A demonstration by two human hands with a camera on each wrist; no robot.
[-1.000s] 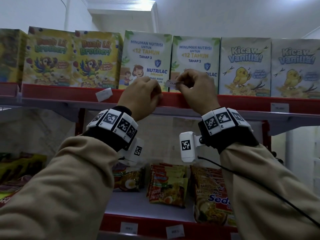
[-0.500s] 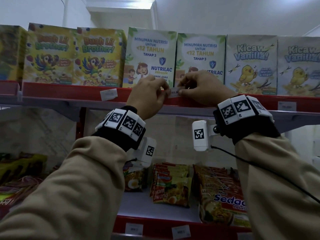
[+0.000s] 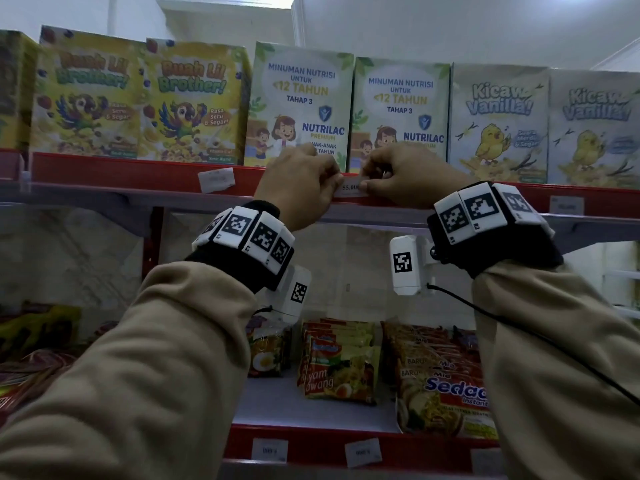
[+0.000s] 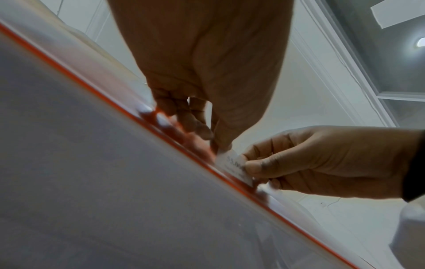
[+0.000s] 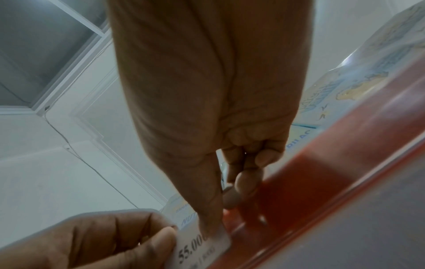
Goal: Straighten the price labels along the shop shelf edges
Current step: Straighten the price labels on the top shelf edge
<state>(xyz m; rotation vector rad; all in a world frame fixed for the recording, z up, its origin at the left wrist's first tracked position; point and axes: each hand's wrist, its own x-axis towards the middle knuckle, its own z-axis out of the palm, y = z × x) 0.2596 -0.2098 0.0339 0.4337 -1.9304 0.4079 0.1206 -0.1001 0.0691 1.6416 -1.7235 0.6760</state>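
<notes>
A white price label (image 3: 349, 189) printed "55.000" lies level against the red edge strip (image 3: 138, 174) of the top shelf. My left hand (image 3: 337, 190) pinches its left end and my right hand (image 3: 363, 183) pinches its right end, thumb on the front. In the left wrist view the left hand (image 4: 222, 148) holds the label (image 4: 232, 163) at the strip, with the right hand's thumb (image 4: 257, 166) on it. In the right wrist view the right hand (image 5: 212, 231) presses on the label (image 5: 202, 249) and the left hand (image 5: 92, 240) holds its other end.
Further left on the same strip sits a tilted label (image 3: 216, 180); another label (image 3: 568, 205) sits to the right. Cereal and milk boxes (image 3: 301, 105) line the top shelf. Noodle packets (image 3: 339, 365) fill the lower shelf, whose edge carries two labels (image 3: 269, 450), one (image 3: 363, 452) tilted.
Both hands have brought the label down from in front of the box onto the red strip, where it now lies level. The head view has shifted slightly.
</notes>
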